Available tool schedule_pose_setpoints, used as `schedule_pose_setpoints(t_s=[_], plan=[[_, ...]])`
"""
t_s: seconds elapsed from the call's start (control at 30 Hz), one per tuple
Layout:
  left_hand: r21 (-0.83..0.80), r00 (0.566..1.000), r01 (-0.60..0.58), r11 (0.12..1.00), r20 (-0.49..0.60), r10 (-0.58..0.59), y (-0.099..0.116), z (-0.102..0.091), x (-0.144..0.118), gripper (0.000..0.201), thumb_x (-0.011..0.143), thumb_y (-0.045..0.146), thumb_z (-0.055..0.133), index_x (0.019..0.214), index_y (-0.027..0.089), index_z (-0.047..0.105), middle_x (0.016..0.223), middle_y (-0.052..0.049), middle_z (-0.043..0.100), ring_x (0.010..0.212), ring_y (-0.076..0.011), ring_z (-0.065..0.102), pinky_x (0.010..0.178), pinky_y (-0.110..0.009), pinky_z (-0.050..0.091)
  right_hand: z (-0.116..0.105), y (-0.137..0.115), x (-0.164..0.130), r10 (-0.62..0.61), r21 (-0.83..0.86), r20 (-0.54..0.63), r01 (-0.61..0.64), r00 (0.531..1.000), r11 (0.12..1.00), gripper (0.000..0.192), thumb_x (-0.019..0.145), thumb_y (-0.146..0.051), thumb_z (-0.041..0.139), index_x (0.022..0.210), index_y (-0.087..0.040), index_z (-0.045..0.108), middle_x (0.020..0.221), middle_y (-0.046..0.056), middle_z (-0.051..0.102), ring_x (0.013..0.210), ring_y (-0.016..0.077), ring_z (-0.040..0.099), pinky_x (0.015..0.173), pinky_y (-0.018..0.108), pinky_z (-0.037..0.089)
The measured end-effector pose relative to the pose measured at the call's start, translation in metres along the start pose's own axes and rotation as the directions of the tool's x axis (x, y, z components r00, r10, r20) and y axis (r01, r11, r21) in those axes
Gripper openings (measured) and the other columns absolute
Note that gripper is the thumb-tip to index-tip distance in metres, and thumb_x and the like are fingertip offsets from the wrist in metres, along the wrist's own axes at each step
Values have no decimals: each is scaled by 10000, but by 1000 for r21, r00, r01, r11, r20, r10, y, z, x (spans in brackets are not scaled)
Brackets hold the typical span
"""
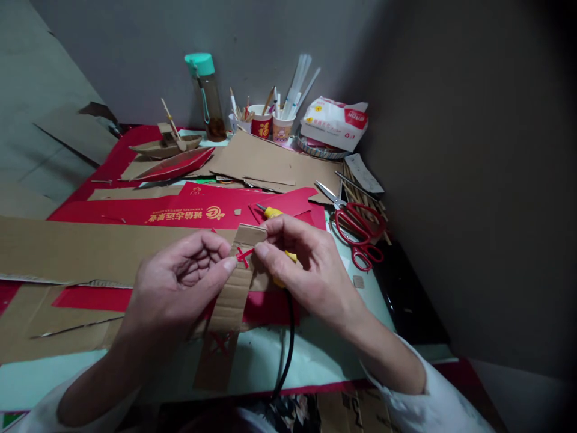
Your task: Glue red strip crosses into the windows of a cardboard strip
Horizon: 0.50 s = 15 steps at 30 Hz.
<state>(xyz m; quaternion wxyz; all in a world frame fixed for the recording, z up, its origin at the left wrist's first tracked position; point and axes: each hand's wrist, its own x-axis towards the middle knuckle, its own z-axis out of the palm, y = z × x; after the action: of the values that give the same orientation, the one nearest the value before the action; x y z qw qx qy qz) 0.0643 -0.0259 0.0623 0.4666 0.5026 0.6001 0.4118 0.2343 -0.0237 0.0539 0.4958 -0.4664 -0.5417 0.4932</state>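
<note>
From the head camera, both hands met over a long, narrow cardboard strip (231, 300) of brown corrugated board, its ridged face showing, which ran from the fingers down toward the near table edge. The left hand (180, 282) was curled, its thumb pressed flat on the strip's upper part. The right hand (306, 264) pinched the strip's top end between thumb and forefinger, just beside a small red cross (244, 255) of two thin slivers lying on the board. A second faint red cross showed lower on the same strip. Beneath the right palm ran a yellow-bodied tool (273, 212) with a black cord (288, 349) trailing off the table; whether the hand gripped it could not be told.

One pair of red-handled scissors (360, 231) lay to the right, blades of bare metal, beside a bundle of thin wooden sticks (360, 192). At the back stood one bottle (208, 96) with a teal cap and three cups (261, 123) holding pens and straws. Flat red sheets (189, 210) and brown cardboard panels covered the pale table (256, 361)
</note>
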Motion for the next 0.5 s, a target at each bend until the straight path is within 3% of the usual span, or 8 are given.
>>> schedule_pose_setpoints(t_s=[0.17, 0.3, 0.37, 0.5], plan=[[27, 997, -62, 998, 44, 61, -2, 1, 3, 116, 729, 274, 808, 697, 243, 701, 642, 48, 611, 620, -114, 566, 576, -160, 466, 3, 6, 0, 46, 18, -9, -46, 999, 999, 79, 846, -234, 661, 801, -218, 599, 672, -55, 557, 606, 113, 543, 572, 245, 443], [-79, 998, 19, 997, 55, -14, -2, -2, 6, 147, 702, 279, 838, 720, 236, 699, 675, 51, 621, 624, -104, 567, 572, -156, 472, -5, 7, 0, 63, 166, 81, -76, 995, 983, 149, 886, -300, 770, 883, -217, 647, 734, -40, 647, 652, 126, 624, 602, 253, 476], [-168, 987, 121, 978, 123, -101, -3, -5, 8, 185, 721, 316, 856, 765, 235, 696, 649, 60, 588, 556, -91, 519, 503, -156, 435, -12, 6, 2, 5, 174, 53, -14, 999, 985, 196, 907, -334, 808, 1012, -207, 703, 851, -15, 727, 755, 131, 679, 692, 250, 529], [-351, 942, 275, 895, 283, -178, -9, -12, 17, 237, 752, 340, 896, 821, 228, 699, 566, 85, 492, 462, -53, 358, 405, -115, 300, -26, 9, 5, -189, 181, -164, 218, 968, 959, 158, 998, -315, 747, 1118, -214, 736, 1025, 14, 779, 931, 129, 711, 853, 239, 552]])
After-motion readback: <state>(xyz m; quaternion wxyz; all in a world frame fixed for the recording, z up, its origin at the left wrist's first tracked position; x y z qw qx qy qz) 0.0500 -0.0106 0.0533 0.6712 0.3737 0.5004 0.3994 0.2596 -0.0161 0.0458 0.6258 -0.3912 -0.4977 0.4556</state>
